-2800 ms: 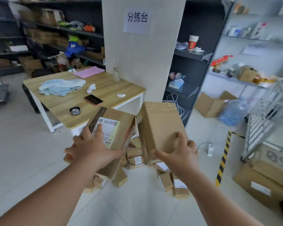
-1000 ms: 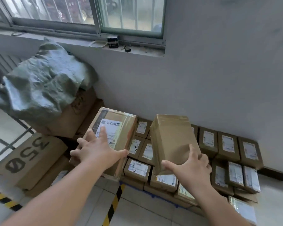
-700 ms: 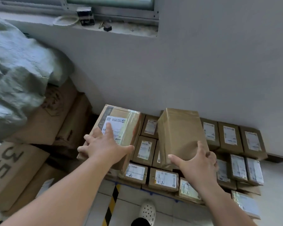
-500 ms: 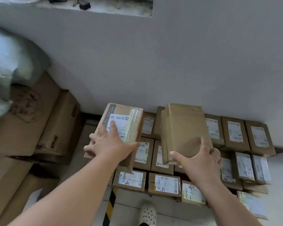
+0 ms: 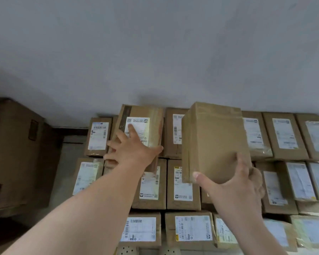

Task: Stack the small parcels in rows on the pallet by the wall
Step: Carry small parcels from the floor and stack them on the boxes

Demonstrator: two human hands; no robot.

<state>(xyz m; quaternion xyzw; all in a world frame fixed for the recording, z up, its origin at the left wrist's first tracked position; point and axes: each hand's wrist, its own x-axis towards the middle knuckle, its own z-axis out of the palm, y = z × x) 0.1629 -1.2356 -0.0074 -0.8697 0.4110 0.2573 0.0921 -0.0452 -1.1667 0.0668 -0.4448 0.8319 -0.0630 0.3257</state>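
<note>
As left hand [image 5: 133,153] grips half-hidden labelled parcel [image 5: 152,115], right hand [image 5: 234,190], plain parcel [image 5: 215,140]

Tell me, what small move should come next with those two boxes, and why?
Probably lower the labelled parcel in the left hand onto the back row by the wall; it hangs right over that row, beside the plain parcel that the right hand grips above the stacked parcels.

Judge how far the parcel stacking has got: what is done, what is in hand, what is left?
Done: three rows of stacked parcels lie flat by the wall. In hand: the left hand grips a labelled parcel, the right hand a plain parcel, both above the rows. Left: setting both down; any further parcels are out of view.
</note>
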